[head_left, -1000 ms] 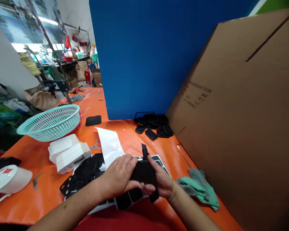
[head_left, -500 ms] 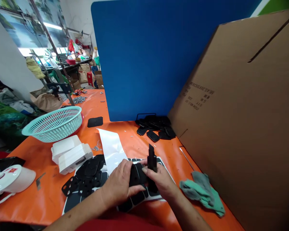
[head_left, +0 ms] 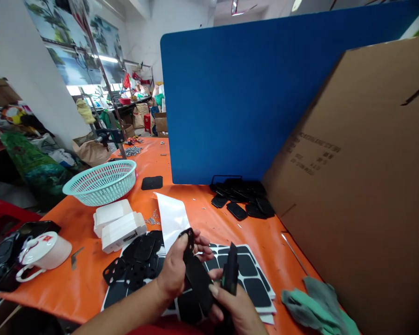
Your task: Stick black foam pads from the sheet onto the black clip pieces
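My left hand point(head_left: 176, 272) grips a flat black plate point(head_left: 195, 274) with holes, held edge-up over the orange table point(head_left: 212, 218). My right hand point(head_left: 235, 304) holds a narrow black piece point(head_left: 229, 274) upright, close beside the plate. Under both hands lies a white sheet of black adhesive pads point(head_left: 249, 274). A pile of black perforated plates point(head_left: 136, 260) rests just left of my left hand.
A teal basket point(head_left: 101, 181) and white boxes point(head_left: 118, 225) stand at the left, with a white mug point(head_left: 43, 253) nearer the edge. More black pads point(head_left: 242, 195) lie by the blue partition point(head_left: 237, 93). A big cardboard sheet point(head_left: 363, 177) leans at right; a green cloth point(head_left: 317, 307) lies below it.
The view has tilted up and shifted. My left hand has turned the black plate up on edge, and my right hand has drawn the narrow black piece lower and nearer to me.
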A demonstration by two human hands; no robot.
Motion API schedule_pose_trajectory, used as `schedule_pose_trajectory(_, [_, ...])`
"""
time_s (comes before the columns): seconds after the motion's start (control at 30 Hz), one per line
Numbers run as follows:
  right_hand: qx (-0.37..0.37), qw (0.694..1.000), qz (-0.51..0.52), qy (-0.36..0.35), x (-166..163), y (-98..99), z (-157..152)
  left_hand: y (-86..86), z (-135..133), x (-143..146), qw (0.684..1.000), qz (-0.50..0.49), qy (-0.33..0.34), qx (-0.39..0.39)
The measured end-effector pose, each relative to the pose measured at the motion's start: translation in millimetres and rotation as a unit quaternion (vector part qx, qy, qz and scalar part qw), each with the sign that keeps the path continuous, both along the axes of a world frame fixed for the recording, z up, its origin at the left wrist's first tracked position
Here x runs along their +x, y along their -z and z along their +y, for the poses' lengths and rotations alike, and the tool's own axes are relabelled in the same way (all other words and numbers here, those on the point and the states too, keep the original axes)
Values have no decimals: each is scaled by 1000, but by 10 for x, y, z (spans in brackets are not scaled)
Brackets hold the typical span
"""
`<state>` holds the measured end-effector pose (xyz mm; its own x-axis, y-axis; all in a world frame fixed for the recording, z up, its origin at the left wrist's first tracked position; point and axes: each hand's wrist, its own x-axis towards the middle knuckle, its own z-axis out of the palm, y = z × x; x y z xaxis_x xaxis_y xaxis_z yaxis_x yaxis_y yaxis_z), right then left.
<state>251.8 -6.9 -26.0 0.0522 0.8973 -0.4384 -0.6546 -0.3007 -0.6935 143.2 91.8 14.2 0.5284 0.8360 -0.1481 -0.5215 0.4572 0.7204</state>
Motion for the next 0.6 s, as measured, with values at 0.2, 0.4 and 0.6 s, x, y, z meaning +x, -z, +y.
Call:
schedule_pose_trajectory(0.2, [49, 997, -64, 10, -107, 9, -25, -51, 36, 49, 987, -93, 18, -128])
schedule_pose_trajectory(0.4, [31, 973, -230, 2, 137, -31, -33, -94, 48, 3, 997, -39, 31, -53])
schedule_pose_trajectory(0.6, [66, 774, -630, -21, 827, -360, -60, -80, 12, -45, 959, 248, 84, 113])
